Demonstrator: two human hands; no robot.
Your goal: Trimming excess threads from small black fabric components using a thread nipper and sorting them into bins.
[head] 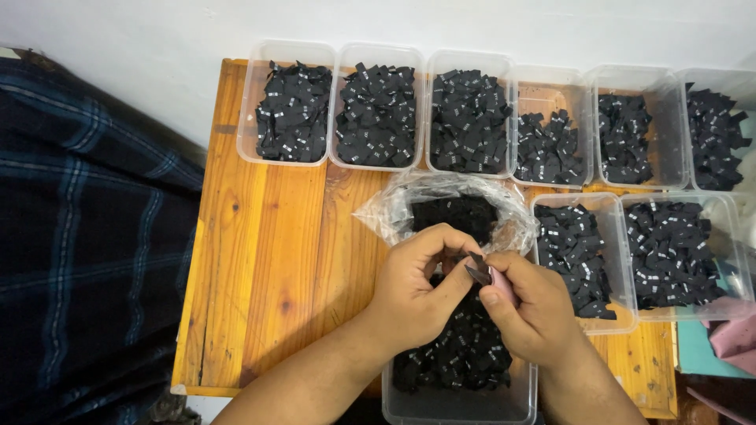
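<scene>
My left hand point(413, 291) and my right hand point(531, 308) meet above a clear plastic tub point(441, 405) of small black fabric labels at the table's near edge. Both pinch one small dark label point(477, 269) between thumbs and fingertips. Against the right fingers lies something pinkish, too small to make out. Just beyond the hands an open clear plastic bag point(394, 206) holds more black labels.
The wooden table point(268, 260) carries a back row of several clear tubs point(288, 102) with black labels, and two more tubs point(622, 315) at the right. A dark plaid cloth point(87, 236) lies left of the table. A pink cloth point(736, 338) sits at the right edge.
</scene>
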